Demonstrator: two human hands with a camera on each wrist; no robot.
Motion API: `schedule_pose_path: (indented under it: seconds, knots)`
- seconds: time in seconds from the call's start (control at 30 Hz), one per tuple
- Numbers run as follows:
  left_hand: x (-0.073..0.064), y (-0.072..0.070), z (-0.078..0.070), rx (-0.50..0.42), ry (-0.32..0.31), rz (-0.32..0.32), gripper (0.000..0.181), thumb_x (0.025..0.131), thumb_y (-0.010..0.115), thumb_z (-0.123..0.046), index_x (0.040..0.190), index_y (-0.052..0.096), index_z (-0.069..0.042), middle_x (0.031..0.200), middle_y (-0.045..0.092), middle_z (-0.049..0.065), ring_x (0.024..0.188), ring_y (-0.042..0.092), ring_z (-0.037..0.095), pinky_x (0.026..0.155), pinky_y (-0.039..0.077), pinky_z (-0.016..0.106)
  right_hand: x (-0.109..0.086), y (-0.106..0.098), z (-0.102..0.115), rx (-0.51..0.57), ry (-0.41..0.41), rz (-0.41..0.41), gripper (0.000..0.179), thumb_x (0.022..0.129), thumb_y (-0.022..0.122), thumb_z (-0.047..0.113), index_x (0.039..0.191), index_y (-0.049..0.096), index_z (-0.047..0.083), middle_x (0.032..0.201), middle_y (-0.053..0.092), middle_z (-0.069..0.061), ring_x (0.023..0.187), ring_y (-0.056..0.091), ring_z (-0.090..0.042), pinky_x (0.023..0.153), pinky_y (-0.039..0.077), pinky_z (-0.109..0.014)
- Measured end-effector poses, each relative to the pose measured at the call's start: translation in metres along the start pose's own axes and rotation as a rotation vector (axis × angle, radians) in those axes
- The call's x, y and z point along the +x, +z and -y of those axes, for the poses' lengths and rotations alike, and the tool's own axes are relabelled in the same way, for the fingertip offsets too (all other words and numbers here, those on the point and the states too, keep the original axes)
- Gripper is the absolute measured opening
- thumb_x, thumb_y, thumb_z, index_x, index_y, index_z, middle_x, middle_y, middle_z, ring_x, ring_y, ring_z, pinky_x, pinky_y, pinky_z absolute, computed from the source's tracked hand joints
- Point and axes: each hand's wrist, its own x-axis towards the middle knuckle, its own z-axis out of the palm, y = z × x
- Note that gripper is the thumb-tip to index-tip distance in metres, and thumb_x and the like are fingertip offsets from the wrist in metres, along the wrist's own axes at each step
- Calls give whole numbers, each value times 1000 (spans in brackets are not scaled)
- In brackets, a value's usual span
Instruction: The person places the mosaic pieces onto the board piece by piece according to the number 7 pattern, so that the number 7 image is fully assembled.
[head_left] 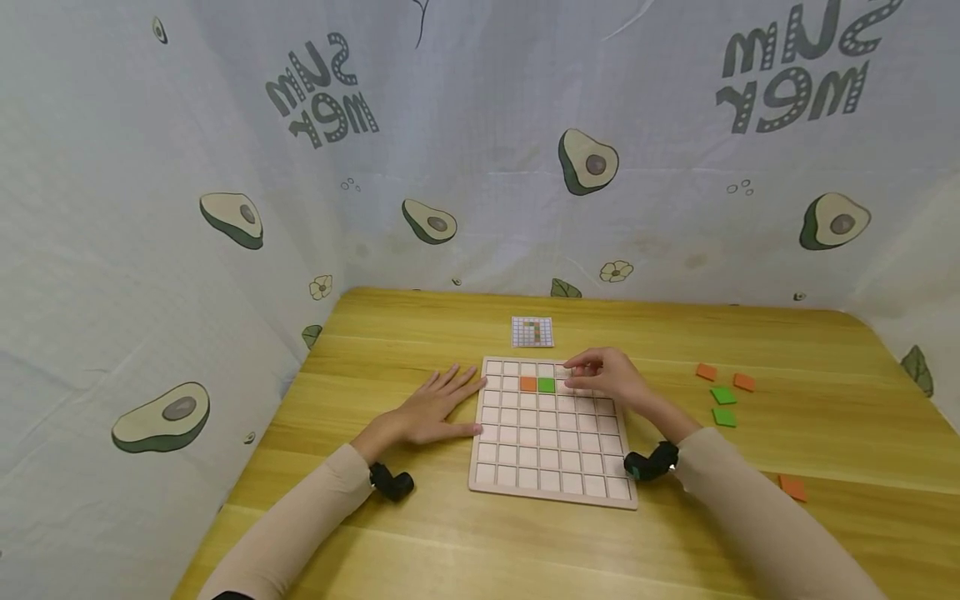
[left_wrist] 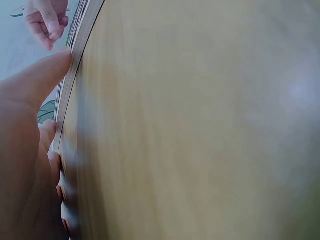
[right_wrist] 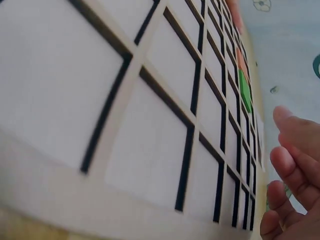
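Observation:
A pale wooden grid board (head_left: 551, 497) lies on the table, with an orange tile (head_left: 528, 384) and a green tile (head_left: 546, 385) side by side in its second row from the far edge. My left hand (head_left: 435, 408) rests spread out at the board's left side, thumb and fingertip at the frame. Over the far right part of the board hovers my right hand (head_left: 611, 375), just right of the green tile. Its fingers are loosely bent, thumb and index finger apart. In the right wrist view no tile shows between the fingers (right_wrist: 285, 157).
Beyond the board lies a small card (head_left: 532, 332) printed with a coloured grid pattern. Several loose tiles lie to the right, among them a green tile (head_left: 723, 417) and an orange tile (head_left: 792, 487). A white printed curtain (head_left: 480, 167) hangs behind the table.

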Motion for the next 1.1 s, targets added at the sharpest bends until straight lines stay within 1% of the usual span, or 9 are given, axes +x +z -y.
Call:
schedule_pose_path:
  seconds: [0.1, 0.23, 0.43, 0.57, 0.67, 0.8, 0.97, 1.1]
  knots:
    - [0, -1, 0, -9, 7, 1, 85, 96, 41, -70, 162, 7, -29, 167, 0, 0, 152, -6, 25, 120, -4, 49, -5, -12, -4, -10, 20, -17, 32, 87, 80, 12, 113, 72, -5, 86, 63, -8, 79, 49, -23, 61, 40, -25]
    - [-1, -2, -2, -14, 14, -2, 84, 97, 43, -67, 162, 8, -28, 167, 0, 1, 152, -6, 26, 120, -4, 49, -15, -31, -10, -52, 34, -49, 33, 89, 78, 17, 114, 72, -3, 86, 63, -7, 82, 49, -24, 61, 38, -26]
    - [0, -2, -2, -5, 6, -3, 84, 96, 42, -69, 162, 7, -30, 167, -1, -1, 152, -6, 25, 120, -4, 48, -33, -57, -20, -90, 53, -105, 39, 90, 77, 24, 118, 71, -3, 92, 62, -9, 84, 49, -23, 61, 39, -26]
    - [0, -1, -1, 1, -4, 2, 84, 96, 40, -71, 162, 6, -31, 167, -2, -3, 152, -7, 24, 120, -5, 46, -44, -72, -27, -107, 58, -144, 42, 91, 76, 26, 119, 70, -4, 93, 62, -10, 81, 49, -20, 59, 40, -25]
    - [-1, -1, -2, -2, -4, 2, 84, 96, 41, -70, 162, 6, -31, 167, -2, -2, 152, -7, 24, 120, -5, 47, -51, -83, -33, -103, 58, -161, 43, 92, 75, 26, 120, 68, -6, 93, 62, -11, 79, 49, -19, 57, 40, -26]
    - [-1, -1, -2, -10, -2, 3, 84, 96, 42, -69, 162, 7, -30, 167, -1, -2, 152, -7, 24, 120, -5, 47, -58, -94, -41, -104, 80, -186, 46, 93, 74, 28, 123, 67, -6, 95, 62, -10, 79, 48, -18, 54, 38, -27]
    - [-1, -2, -4, -7, -2, 5, 83, 97, 43, -68, 162, 8, -29, 167, -1, -2, 152, -7, 24, 120, -5, 47, -65, -108, -55, -121, 104, -225, 47, 94, 73, 31, 124, 66, -5, 97, 63, -8, 80, 48, -18, 56, 40, -28]
    - [-1, -2, -4, -11, -6, 6, 83, 97, 43, -68, 162, 8, -29, 167, -1, -2, 152, -7, 24, 120, -5, 47, -71, -118, -63, -117, 117, -234, 50, 95, 71, 32, 126, 64, -7, 94, 62, -4, 80, 50, -16, 58, 42, -28]
